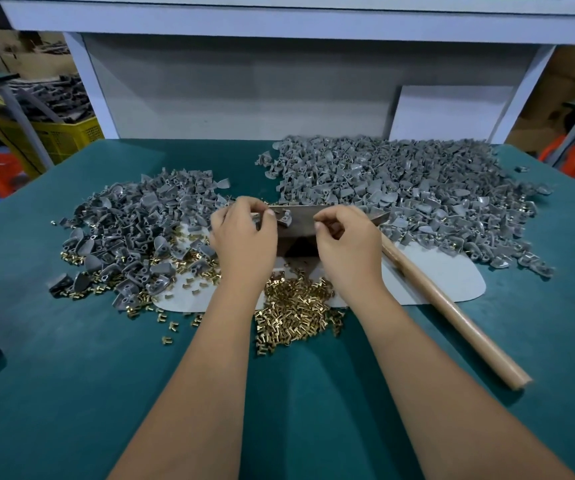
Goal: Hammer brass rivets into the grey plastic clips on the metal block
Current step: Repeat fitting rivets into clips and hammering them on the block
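Note:
A dark metal block [301,221] stands at the middle of the green table, with one grey plastic clip [284,219] lying on its top. My left hand [242,233] hovers over the block's left end, fingers curled, pinching a small grey clip at its fingertips. My right hand [344,237] is over the block's right end, its fingers curled; what they pinch is too small to tell. A heap of brass rivets [296,308] lies just in front of the block, between my forearms. The hammer's wooden handle [452,317] lies on the table, to the right of my right arm.
A big heap of grey clips [410,192] fills the back right. A smaller heap of clips mixed with rivets [133,237] lies at the left. A pale mat [452,278] lies under the block. A white shelf frame [279,98] closes the back.

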Available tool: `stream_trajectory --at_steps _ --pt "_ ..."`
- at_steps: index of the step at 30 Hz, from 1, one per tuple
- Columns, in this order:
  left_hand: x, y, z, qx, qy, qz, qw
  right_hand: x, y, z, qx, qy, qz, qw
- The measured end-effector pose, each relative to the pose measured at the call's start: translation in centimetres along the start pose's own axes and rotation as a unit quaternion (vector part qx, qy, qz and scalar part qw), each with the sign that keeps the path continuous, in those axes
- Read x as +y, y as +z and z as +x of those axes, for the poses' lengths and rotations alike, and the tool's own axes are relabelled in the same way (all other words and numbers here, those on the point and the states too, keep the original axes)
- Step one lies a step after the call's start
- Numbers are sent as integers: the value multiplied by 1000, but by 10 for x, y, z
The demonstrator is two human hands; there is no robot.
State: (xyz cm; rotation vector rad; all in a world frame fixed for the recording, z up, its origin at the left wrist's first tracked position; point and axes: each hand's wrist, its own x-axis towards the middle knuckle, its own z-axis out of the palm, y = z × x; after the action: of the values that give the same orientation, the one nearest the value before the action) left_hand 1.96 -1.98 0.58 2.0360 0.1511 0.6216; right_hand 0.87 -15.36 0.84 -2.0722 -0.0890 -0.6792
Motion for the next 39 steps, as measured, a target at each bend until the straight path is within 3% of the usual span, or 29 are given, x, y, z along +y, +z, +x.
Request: stream_trajectory --at_steps 10,15,21,27,39 --pt "6 0 -4 -64 55 -16 996 -2 3 -3 10 -40 -7 999" --pt "6 -1 -3 -67 9 -103 992 -2 4 -2 22 -59 -20 998" --pt "4 1 -3 -134 19 -93 986 -2 3 -2 14 -63 -18 998" --pt "2 2 -1 -89 3 -80 993 -3 3 -2 10 -68 -8 998" --pt "4 6 -3 -108 33 -121 986 -2 6 0 3 -83 -29 996"
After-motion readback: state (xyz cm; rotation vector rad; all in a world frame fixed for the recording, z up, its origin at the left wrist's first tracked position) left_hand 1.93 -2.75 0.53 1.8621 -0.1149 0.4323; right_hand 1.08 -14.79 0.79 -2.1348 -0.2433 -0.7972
